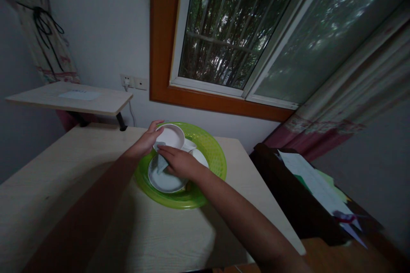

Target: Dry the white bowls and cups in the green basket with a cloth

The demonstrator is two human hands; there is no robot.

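Observation:
My left hand (152, 137) grips a white bowl (173, 135) by its left rim, thumb on the inside, tilted over a green plastic basin (215, 153). In my right hand (179, 162) is a grey-green cloth (162, 163), pressed against the bowl's lower edge. Below it, inside the basin, lies another white dish (166, 182) with a darker rim. More white crockery (200, 157) shows to the right, partly covered by my right hand. A small yellowish thing at the basin's bottom is too hidden to name.
The basin stands on a light wooden table (173, 239). A raised shelf (112, 101) with a paper label (79, 94) is at the back left. Behind are a wall socket (127, 81) and a barred window (224, 42). Papers (315, 179) lie on dark furniture (272, 170) at right.

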